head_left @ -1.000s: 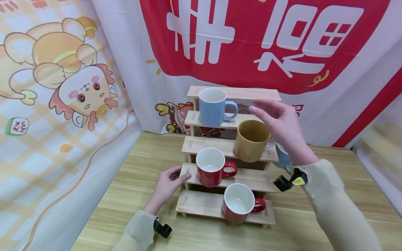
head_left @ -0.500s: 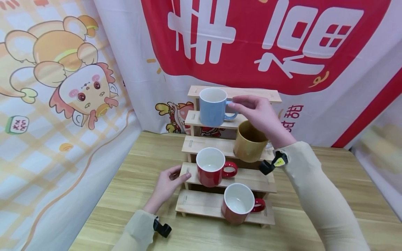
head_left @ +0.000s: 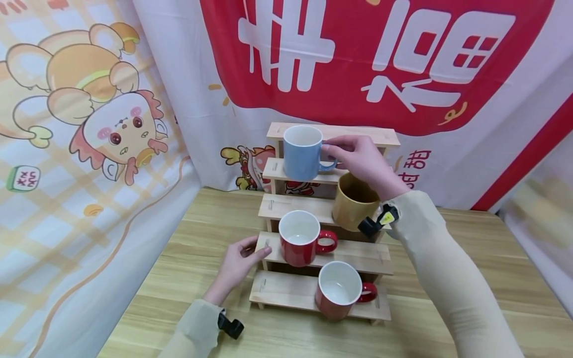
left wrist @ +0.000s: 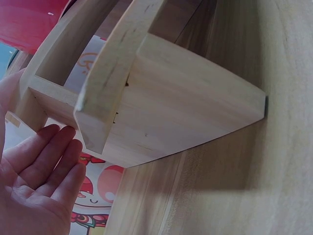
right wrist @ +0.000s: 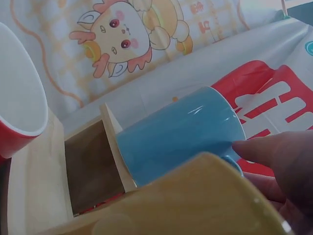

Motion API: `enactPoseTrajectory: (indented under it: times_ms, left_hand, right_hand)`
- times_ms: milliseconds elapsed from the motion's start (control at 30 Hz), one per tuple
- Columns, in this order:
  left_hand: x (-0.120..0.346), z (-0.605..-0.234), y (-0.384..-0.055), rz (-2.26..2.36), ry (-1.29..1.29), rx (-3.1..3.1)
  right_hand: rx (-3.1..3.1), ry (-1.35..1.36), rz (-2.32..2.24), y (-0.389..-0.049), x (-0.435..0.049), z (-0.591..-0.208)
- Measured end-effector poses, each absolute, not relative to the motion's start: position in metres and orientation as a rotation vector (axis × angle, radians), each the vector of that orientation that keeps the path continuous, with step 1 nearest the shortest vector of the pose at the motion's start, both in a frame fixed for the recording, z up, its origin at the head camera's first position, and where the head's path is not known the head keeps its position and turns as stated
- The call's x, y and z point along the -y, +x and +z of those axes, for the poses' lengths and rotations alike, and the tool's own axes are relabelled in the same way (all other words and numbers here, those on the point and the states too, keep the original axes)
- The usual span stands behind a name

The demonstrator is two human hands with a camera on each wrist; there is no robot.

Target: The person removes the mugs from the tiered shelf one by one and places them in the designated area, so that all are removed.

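Note:
A light blue mug with a white inside stands upright on the second tier from the top of a stepped wooden rack. My right hand pinches the mug's handle from the right, thumb beside the mug wall; the hand covers part of the handle. Below that forearm sits a mustard-yellow mug, partly hidden by the wrist. My left hand holds the left end of a lower tier, thumb on top and fingers around its side. In the left wrist view, the fingertips meet the rack's end.
A red mug stands on the tier beside my left hand, handle rightward. Another red mug is on the lowest tier at the right. The rack rests on a wood-grain table, with printed cloths hanging behind and at left.
My right hand has moved left from above the yellow mug to the blue mug's handle and taken hold of it. The left hand and the mugs have stayed put.

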State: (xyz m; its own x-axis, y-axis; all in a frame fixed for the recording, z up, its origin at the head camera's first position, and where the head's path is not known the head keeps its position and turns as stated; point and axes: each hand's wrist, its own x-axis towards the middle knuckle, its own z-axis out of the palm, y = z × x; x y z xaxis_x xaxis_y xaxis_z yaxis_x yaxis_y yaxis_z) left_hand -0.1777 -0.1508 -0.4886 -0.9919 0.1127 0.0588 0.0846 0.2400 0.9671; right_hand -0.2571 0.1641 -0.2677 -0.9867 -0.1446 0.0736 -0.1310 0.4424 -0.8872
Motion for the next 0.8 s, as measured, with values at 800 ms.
enactPoseTrajectory:
  times_ms: [800]
  left_hand:
    - [0.150,-0.486,-0.177,1.883,0.192,-2.488]
  right_hand:
    - [-2.473,-0.296,-1.591,-0.279,-0.173,-0.265]
